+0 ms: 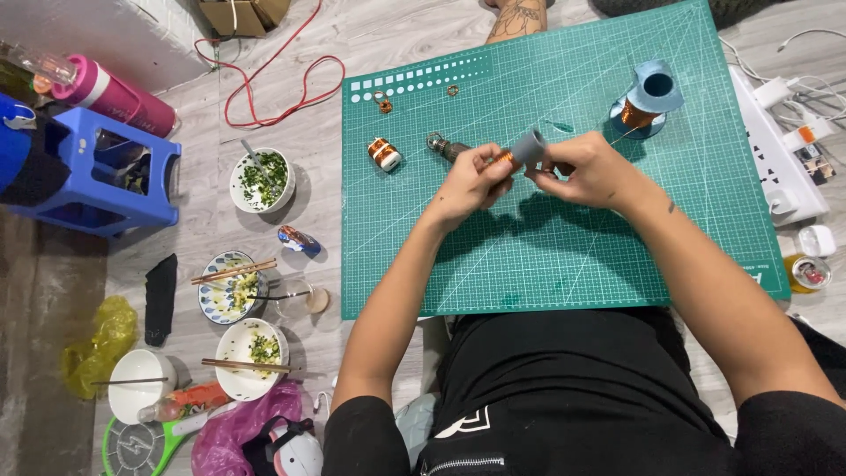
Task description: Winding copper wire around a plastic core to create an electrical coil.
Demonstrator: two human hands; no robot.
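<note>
Over the green cutting mat [564, 256] both my hands meet around a short grey tube [529, 145] with copper wire wound on its near end. My left hand [471, 181] pinches the wound end. My right hand [586, 169] grips the tube's other side. A thin copper wire runs from the tube toward a blue-grey spool of copper wire [643, 101] standing at the mat's far right. A small finished copper coil [384, 154] lies on the mat to the left, with a dark metal tool [443, 146] beside it.
Left of the mat stand bowls with food and chopsticks [263, 181] [231, 286] [251, 357], a blue plastic stool [97, 172], a pink bottle [115, 97] and a red cable [282, 88]. A white power strip [780, 150] lies right of the mat. Someone's tattooed leg [518, 18] shows at the top.
</note>
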